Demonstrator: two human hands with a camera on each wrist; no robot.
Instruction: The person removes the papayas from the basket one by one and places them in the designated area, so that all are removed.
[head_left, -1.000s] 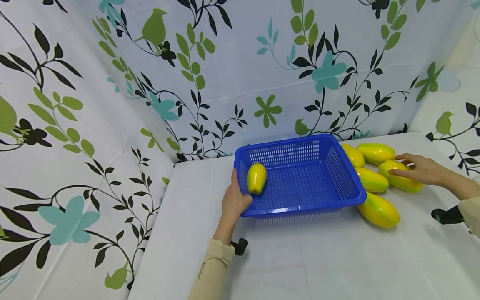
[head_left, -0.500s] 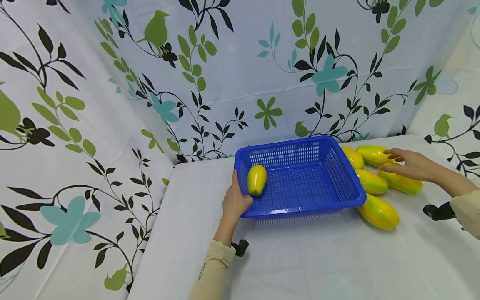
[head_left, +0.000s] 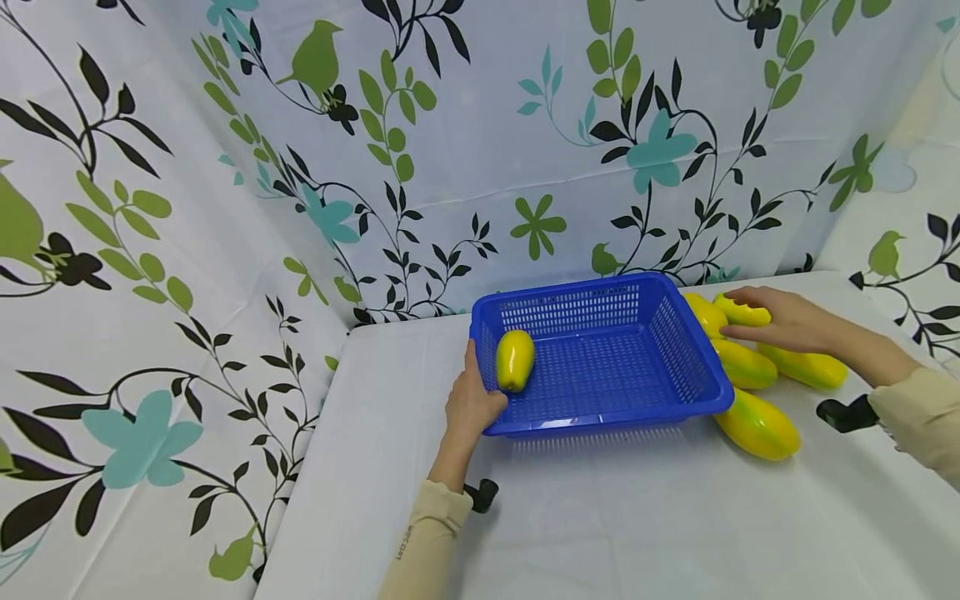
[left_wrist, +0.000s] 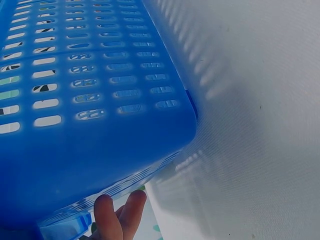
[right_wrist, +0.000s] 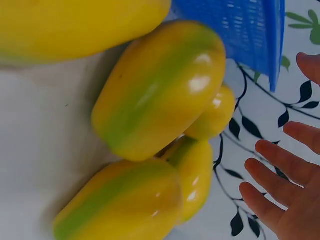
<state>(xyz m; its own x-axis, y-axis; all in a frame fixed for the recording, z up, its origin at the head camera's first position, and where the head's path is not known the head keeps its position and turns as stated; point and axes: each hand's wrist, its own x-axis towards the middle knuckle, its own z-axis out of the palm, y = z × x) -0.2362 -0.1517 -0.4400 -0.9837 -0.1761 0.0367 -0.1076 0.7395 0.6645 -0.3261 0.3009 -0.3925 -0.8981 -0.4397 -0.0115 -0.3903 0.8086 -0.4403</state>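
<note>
A blue plastic basket [head_left: 592, 358] with slotted walls stands on the table, and my left hand [head_left: 471, 400] grips its left end. In the left wrist view, fingertips [left_wrist: 120, 215] show beside the basket's wall [left_wrist: 85, 135]. Inside, one glossy yellow papaya-like fruit [head_left: 514, 360] lies near the left wall. My right hand [head_left: 787, 321] hovers with spread fingers over several yellow-green papaya-like fruits to the right, partly covering a back fruit [head_left: 738, 312]. The right wrist view shows the hand [right_wrist: 295, 185] apart from the nearest fruit [right_wrist: 160, 90], with nothing in it.
Papaya-like fruits sit close against the basket's right side, the front one [head_left: 761, 425] nearest the person. A white cloth covers the table [head_left: 600, 517]. Patterned curtains [head_left: 450, 167] rise behind and to the left. Dark wrist devices [head_left: 847, 414] hang below both wrists.
My right hand has lifted off the rightmost fruit and moved left, over the back fruits towards the basket. The left hand and the basket have stayed in place.
</note>
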